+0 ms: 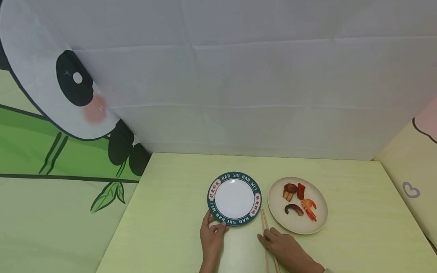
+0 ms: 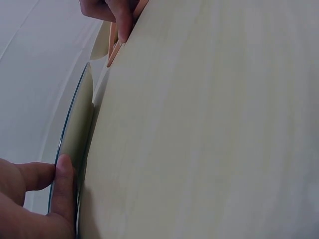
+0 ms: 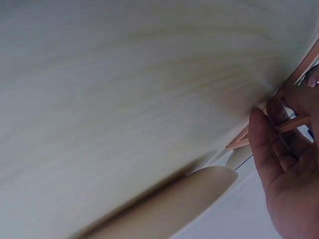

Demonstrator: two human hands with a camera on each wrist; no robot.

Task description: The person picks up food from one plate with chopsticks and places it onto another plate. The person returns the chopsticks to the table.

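On the table lies a round white plate (image 1: 234, 199) with a dark teal lettered rim. My left hand (image 1: 213, 239) pinches its near left edge, thumb over the rim; in the left wrist view fingers (image 2: 62, 186) lie on both sides of that rim. Right of the plate, two wooden chopsticks (image 1: 263, 220) point away from me, nearly side by side. My right hand (image 1: 285, 246) holds the chopsticks partway along, hiding part of them. In the right wrist view a chopstick (image 3: 294, 123) passes between its curled fingers.
A cream plate (image 1: 321, 218) stands to the right, just beyond my right hand. On it are a mushroom-like piece (image 1: 290, 188), a red piece (image 1: 301, 191), a shrimp (image 1: 308, 209) and a dark curved piece (image 1: 294, 209). A pale wall (image 1: 252, 94) rises behind the table (image 1: 170, 227).
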